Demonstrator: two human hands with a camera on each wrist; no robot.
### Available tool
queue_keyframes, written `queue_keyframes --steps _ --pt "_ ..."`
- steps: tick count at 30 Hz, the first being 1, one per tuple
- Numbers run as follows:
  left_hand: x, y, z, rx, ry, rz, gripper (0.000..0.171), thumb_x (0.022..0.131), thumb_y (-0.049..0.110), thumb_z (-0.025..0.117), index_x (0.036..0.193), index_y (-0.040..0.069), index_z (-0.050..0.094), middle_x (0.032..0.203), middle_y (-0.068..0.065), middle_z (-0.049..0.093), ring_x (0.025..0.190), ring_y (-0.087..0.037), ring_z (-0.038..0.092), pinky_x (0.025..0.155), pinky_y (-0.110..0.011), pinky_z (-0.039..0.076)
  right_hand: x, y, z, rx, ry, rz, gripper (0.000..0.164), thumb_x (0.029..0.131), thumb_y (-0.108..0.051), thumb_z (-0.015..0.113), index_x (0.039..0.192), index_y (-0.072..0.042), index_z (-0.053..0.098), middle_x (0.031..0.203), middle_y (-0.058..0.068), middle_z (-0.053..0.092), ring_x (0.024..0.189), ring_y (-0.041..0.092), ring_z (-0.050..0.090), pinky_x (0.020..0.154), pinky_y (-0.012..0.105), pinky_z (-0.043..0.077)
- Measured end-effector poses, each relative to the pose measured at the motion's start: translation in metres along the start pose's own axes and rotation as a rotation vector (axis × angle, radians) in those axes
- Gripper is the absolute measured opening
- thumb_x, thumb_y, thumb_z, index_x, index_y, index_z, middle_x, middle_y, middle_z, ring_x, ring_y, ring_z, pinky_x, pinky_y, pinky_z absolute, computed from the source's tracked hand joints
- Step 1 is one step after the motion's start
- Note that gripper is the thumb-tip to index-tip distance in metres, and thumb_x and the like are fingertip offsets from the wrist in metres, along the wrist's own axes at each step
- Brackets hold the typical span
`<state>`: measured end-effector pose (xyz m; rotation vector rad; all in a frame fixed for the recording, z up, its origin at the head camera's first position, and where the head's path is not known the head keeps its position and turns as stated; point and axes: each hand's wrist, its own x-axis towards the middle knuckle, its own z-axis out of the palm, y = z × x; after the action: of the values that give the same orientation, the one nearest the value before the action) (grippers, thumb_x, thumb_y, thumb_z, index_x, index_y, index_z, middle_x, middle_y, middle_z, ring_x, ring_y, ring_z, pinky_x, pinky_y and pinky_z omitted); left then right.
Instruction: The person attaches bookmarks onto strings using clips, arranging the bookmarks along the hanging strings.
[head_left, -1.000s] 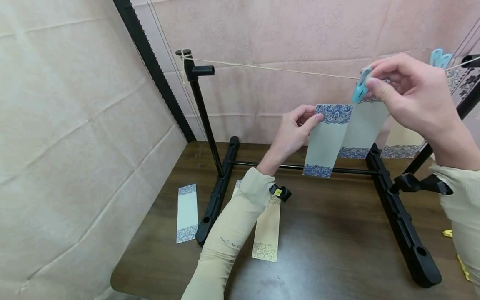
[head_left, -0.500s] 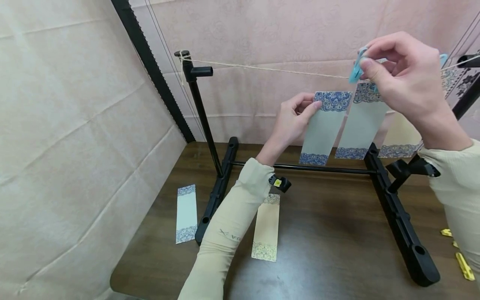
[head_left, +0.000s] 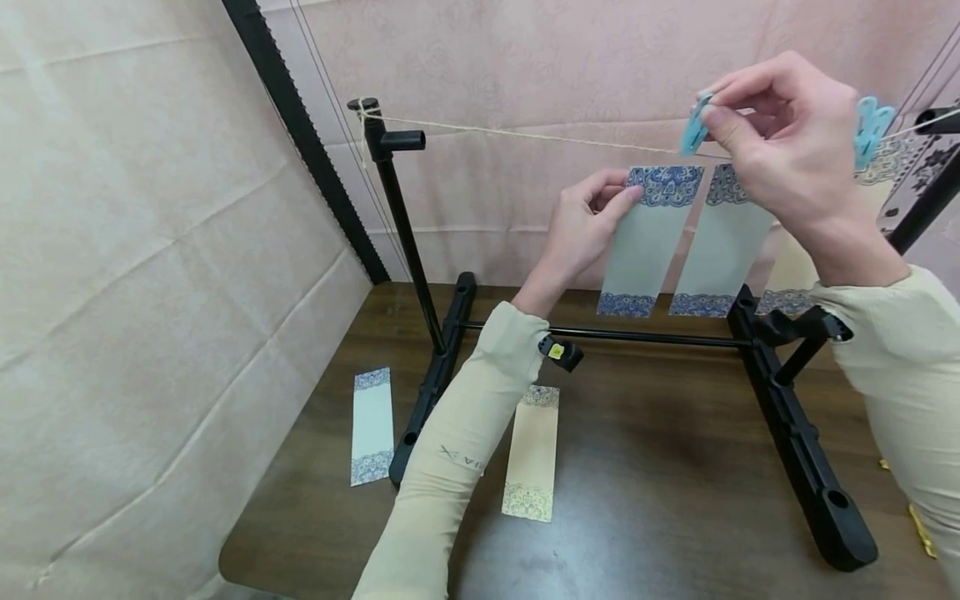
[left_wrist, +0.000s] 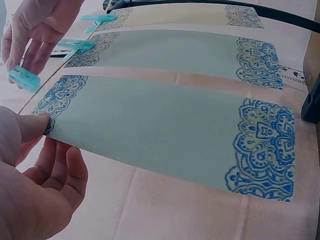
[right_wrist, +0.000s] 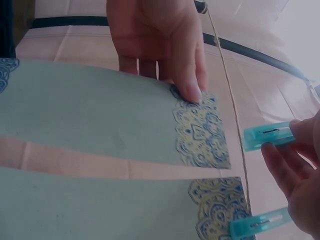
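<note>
My left hand (head_left: 588,221) pinches the upper left corner of a pale green bookmark card (head_left: 648,250) with blue patterned ends, its top edge just below the string (head_left: 525,135). Between thumb and fingers of my right hand (head_left: 795,137) is a light blue clothespin (head_left: 696,125), its tip close to the string above the card. A second pale green card (head_left: 720,242) hangs right beside it, held to the string by another clothespin (right_wrist: 260,223) seen in the right wrist view. Farther along, a cream card (left_wrist: 175,16) hangs from a further clothespin (left_wrist: 99,18).
The string runs from a black stand post (head_left: 401,217) to the right. On the brown table (head_left: 637,467) lie a white-blue card (head_left: 372,427) and a cream card (head_left: 531,454). Yellow clips (head_left: 921,531) lie near my right sleeve. A black crossbar (head_left: 622,336) joins the stand's feet.
My left hand has raised its card toward the string. My right hand has moved up and left with its clothespin, uncovering more of the hanging card and the clothespin at right.
</note>
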<state>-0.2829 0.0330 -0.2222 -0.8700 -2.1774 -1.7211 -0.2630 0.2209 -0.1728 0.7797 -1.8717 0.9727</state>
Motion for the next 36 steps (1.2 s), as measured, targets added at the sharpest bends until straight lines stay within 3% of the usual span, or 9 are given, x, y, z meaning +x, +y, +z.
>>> queue_keyframes --steps 6,13,23,30,36 --pt "0.002 0.001 -0.001 -0.029 -0.011 -0.008 0.02 0.092 0.01 0.057 0.108 0.0 0.063 0.093 -0.013 0.066 0.075 -0.018 0.056 0.063 -0.019 0.045 -0.001 0.003 0.008 0.002 -0.034 -0.012 0.016 0.087 0.0 0.059 0.098 0.011 0.059 0.103 0.003 0.066 0.085 0.005 0.064 0.075 0.016 0.049" --pt "0.005 0.002 -0.002 -0.036 -0.01 -0.019 0.02 0.092 0.012 0.057 0.108 0.001 0.063 0.091 -0.011 0.066 0.073 -0.018 0.055 0.061 -0.021 0.047 -0.004 -0.005 0.018 0.103 -0.027 0.17 0.012 0.085 0.005 0.06 0.095 0.012 0.059 0.101 0.007 0.065 0.078 0.009 0.062 0.07 0.014 0.048" --pt "0.006 0.003 0.001 -0.033 0.002 -0.03 0.02 0.092 0.013 0.058 0.108 0.002 0.063 0.091 -0.008 0.066 0.072 -0.017 0.055 0.06 -0.021 0.046 -0.006 0.0 0.013 0.169 -0.101 0.167 0.012 0.085 0.009 0.057 0.094 0.015 0.054 0.103 0.008 0.062 0.059 0.011 0.057 0.054 0.017 0.048" --pt "0.006 -0.002 0.002 -0.045 -0.004 -0.024 0.02 0.092 0.013 0.058 0.107 0.002 0.063 0.093 -0.008 0.066 0.074 -0.016 0.055 0.063 -0.021 0.048 -0.007 -0.001 0.009 0.125 -0.14 0.172 0.014 0.085 0.008 0.058 0.097 0.013 0.056 0.106 0.008 0.061 0.054 0.007 0.058 0.053 0.016 0.047" --pt "0.005 -0.002 0.003 -0.047 -0.007 -0.024 0.02 0.092 0.013 0.058 0.108 0.002 0.063 0.094 -0.008 0.066 0.076 -0.017 0.056 0.065 -0.02 0.048 -0.008 -0.001 0.006 0.066 -0.178 0.229 0.022 0.088 -0.002 0.058 0.109 0.003 0.058 0.115 0.006 0.061 0.063 0.006 0.063 0.06 0.014 0.048"
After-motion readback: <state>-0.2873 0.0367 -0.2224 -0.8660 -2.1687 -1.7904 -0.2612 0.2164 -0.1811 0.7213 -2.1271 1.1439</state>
